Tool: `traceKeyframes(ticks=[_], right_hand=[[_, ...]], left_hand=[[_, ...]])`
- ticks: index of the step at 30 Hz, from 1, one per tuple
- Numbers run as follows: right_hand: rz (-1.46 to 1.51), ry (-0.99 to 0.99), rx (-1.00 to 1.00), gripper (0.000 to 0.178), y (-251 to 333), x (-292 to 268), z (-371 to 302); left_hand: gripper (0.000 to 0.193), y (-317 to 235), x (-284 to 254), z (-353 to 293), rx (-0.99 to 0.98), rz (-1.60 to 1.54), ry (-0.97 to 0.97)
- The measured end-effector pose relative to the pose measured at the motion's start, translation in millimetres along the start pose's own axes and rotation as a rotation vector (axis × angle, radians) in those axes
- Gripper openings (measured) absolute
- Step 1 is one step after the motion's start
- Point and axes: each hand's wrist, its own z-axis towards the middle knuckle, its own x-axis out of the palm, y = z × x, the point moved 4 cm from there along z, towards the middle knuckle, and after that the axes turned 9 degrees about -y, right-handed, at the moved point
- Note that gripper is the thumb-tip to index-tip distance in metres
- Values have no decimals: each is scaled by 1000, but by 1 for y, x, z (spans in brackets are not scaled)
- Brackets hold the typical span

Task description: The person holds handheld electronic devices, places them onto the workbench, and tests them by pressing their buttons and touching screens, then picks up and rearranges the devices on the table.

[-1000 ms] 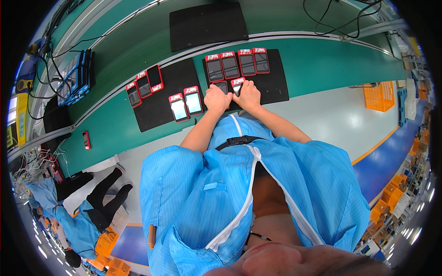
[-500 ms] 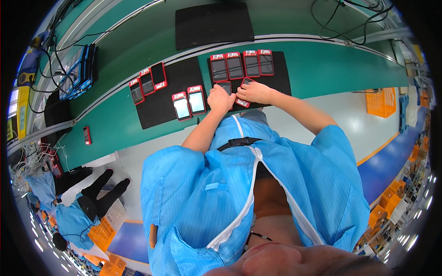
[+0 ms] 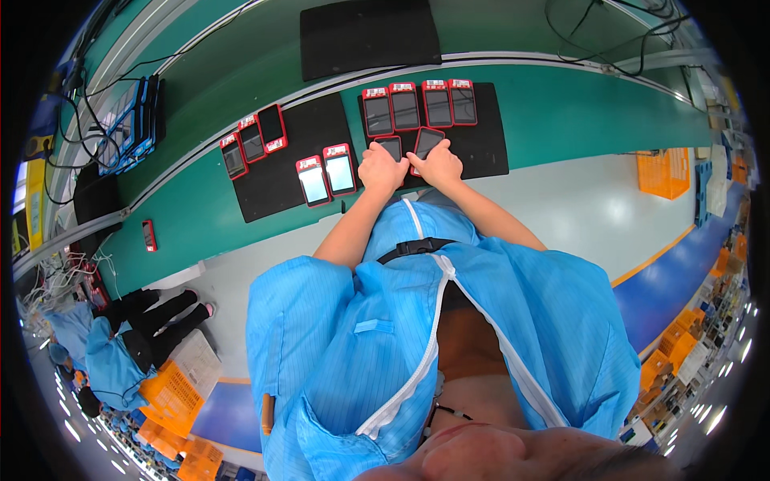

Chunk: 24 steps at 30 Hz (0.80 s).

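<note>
Right hand (image 3: 439,166): upper middle of the frame, its fingers clamped around the lower part of a handset, thumb along the left edge.
Tilted handset (image 3: 431,140): just above those fingers in the frame, over the centre mat; its long axis leans from lower left to upper right, so its upper end points away from the body. The right hand is the nearer one; the left thumb comes close beside its lower end.
Left hand (image 3: 382,168): immediately left of the right hand, laid over the lower part of a second handset (image 3: 391,145); the fingers hide the contact, so I cannot tell whether they grip it or merely rest there.
Handset build: flat, rounded-corner slabs with glossy dark screens and red rims, probably hard plastic.
Row of four (image 3: 404,107): dark-screened handsets above both hands, pale labels at their upper ends.
Lit pair (image 3: 340,171): two handsets with glowing white screens, left of the hands.
Centre mat (image 3: 488,148): thin, matte black, straight-edged.
Left mat (image 3: 273,196): likewise black, set askew.
Tabletop (image 3: 577,112): smooth green, curved by the lens.
Smock (image 3: 329,337): light blue striped cloth with a white zip.
</note>
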Motion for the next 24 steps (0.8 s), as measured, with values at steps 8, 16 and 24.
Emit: traceKeyframes(ticks=[8, 16, 24], right_hand=[[-166, -137, -253, 59, -11, 3, -25], [72, -292, -230, 57, -18, 8, -24], [79, -265, -192, 57, -19, 9, -22]], left_hand=[[67, 1, 0, -4, -30, 8, 2], [64, 1, -6, -8, -1, 18, -63], [67, 7, 3, -3, 59, 35, -61]])
